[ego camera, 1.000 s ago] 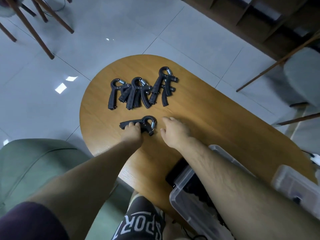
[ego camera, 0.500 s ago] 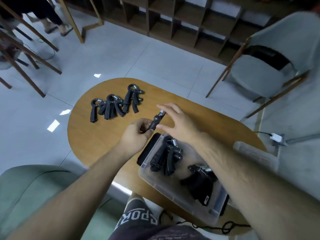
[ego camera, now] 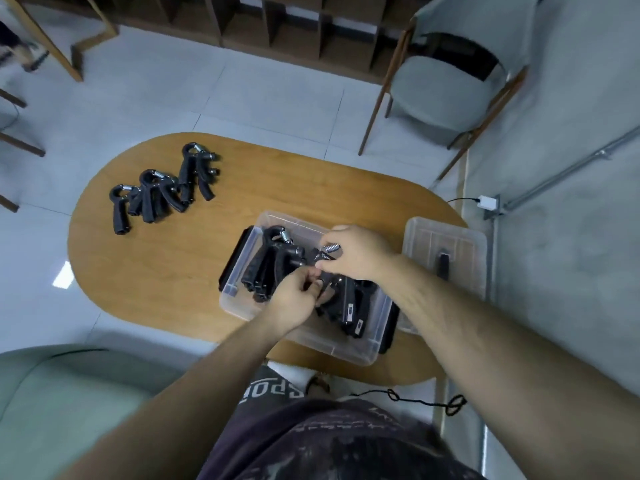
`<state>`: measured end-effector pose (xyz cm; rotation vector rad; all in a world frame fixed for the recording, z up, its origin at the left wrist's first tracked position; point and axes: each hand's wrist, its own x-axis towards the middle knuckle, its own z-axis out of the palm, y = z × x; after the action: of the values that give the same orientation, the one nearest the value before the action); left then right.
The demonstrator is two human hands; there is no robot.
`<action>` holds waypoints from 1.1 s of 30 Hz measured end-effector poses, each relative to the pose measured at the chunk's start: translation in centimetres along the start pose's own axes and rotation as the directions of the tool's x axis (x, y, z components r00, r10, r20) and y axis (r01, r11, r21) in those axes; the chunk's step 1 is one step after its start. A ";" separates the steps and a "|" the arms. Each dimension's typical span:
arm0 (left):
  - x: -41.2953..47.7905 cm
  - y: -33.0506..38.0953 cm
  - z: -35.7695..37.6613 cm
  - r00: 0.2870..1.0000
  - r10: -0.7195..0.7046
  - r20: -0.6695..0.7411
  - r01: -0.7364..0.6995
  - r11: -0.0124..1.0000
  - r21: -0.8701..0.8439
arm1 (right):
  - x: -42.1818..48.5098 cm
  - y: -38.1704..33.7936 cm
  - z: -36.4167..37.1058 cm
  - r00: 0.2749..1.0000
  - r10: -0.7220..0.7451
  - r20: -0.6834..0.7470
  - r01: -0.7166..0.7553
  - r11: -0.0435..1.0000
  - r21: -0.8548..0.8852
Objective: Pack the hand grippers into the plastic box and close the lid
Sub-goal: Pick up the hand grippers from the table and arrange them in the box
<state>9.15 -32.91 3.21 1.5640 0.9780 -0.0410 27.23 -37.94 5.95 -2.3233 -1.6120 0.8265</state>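
A clear plastic box (ego camera: 242,308) sits on the wooden table (ego camera: 166,271) in front of me, with several black hand grippers (ego camera: 273,268) lying inside it. Both hands are over the box and hold one more black hand gripper (ego camera: 325,254), whose silver spring shows between my fingers. My left hand (ego camera: 294,299) grips its lower handle and my right hand (ego camera: 356,252) grips its spring end. Three loose hand grippers (ego camera: 162,192) lie in a cluster at the table's far left. The clear lid (ego camera: 446,251) rests on the table to the right of the box.
A grey chair (ego camera: 446,88) stands beyond the table at the right, and wooden shelving (ego camera: 277,26) lines the far wall. A green seat (ego camera: 69,393) is at my lower left. A black cable (ego camera: 415,400) lies on the floor near my knees.
Both hands have carried the hand gripper from the table's left side to over the open box. My view has swung right, so the box and lid now sit in the middle.
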 end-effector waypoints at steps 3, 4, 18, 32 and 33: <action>0.3 -1.3 1.7 1.000 -0.011 0.010 0.010 0.997 0.081 | -0.6 0.7 1.8 0.999 -0.014 0.034 0.018 0.990 -0.137; 0.3 -1.6 2.2 1.000 -0.012 0.014 0.011 0.995 0.100 | -0.8 1.0 2.3 0.999 -0.018 0.039 0.024 0.988 -0.155; 2.3 -3.0 7.0 0.998 0.049 0.038 -0.058 0.959 0.276 | -2.3 6.1 5.9 0.995 0.101 -0.006 -0.100 0.976 -0.195; 2.0 -4.6 7.5 0.994 0.111 0.008 -0.100 0.866 0.489 | -2.2 6.6 7.6 0.979 0.160 0.123 -0.152 0.986 -0.072; 2.0 -4.5 7.5 0.996 0.086 0.029 -0.089 0.875 0.475 | -2.3 6.5 7.6 0.980 0.160 0.118 -0.151 0.985 -0.082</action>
<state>11.40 -38.37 -3.53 2.0583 0.9323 -0.2404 27.73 -43.68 -2.53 -2.5212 -1.5472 0.9799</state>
